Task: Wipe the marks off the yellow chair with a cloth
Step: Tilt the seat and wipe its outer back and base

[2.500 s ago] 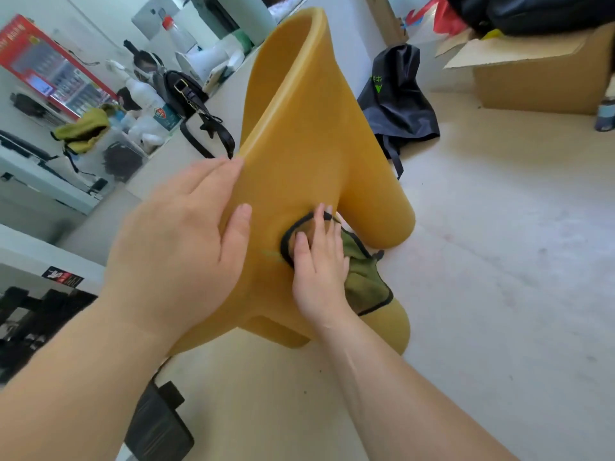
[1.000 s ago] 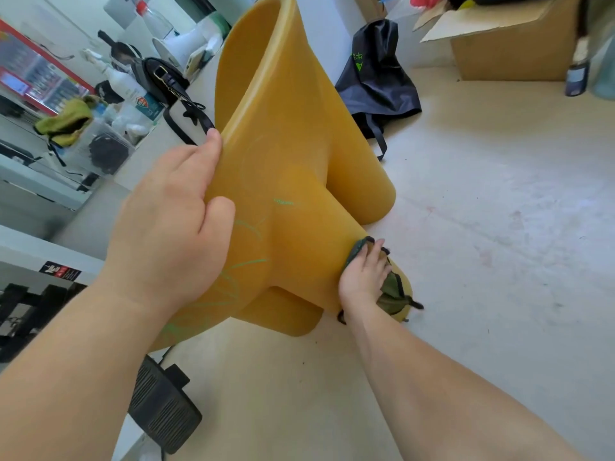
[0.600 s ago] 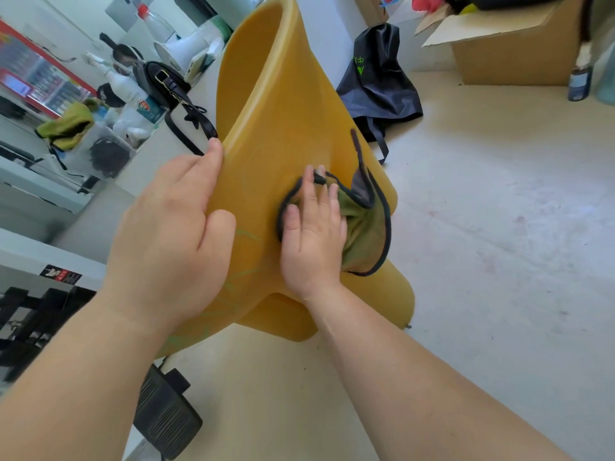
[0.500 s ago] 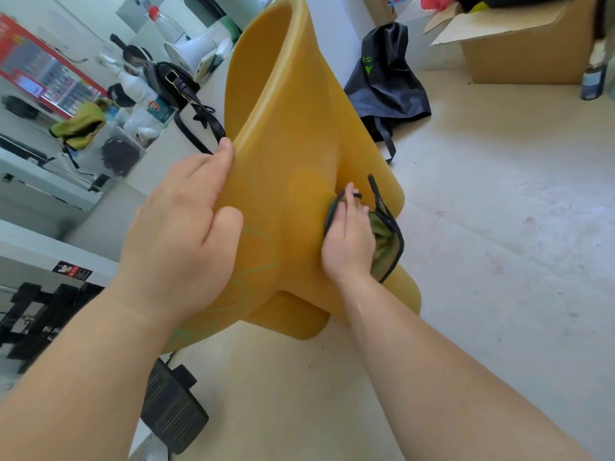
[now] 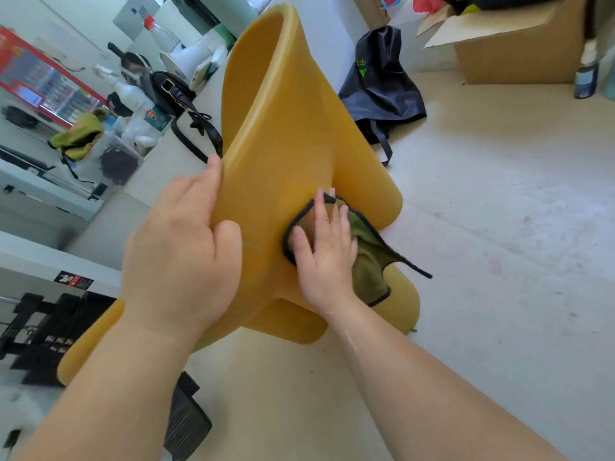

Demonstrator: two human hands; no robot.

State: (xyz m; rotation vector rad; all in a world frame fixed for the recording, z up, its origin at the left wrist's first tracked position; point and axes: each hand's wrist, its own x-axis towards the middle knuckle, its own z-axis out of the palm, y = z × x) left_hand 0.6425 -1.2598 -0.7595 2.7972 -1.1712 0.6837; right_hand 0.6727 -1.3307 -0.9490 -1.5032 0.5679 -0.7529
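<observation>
The yellow chair (image 5: 286, 128) is tipped over on the floor with its smooth shell facing me. Faint green marks (image 5: 253, 244) run across the shell between my two hands. My left hand (image 5: 179, 261) grips the chair's left rim, thumb on the near face and fingers wrapped behind the edge. My right hand (image 5: 326, 254) lies flat with straight fingers and presses a green cloth with black trim (image 5: 366, 261) against the shell's middle. Part of the cloth hangs loose to the right of that hand.
A black bag (image 5: 379, 84) lies on the floor behind the chair, with an open cardboard box (image 5: 519, 51) and a bottle (image 5: 585, 78) at the far right. A cluttered table (image 5: 159, 168) holding a black handbag (image 5: 169, 91) stands at left. A black ribbed object (image 5: 186, 424) lies near my left forearm.
My right hand rubbed the cloth down to the chair's base, back up, then over to the right edge. It now lies flat on the middle of the shell. My left hand kept its grip.
</observation>
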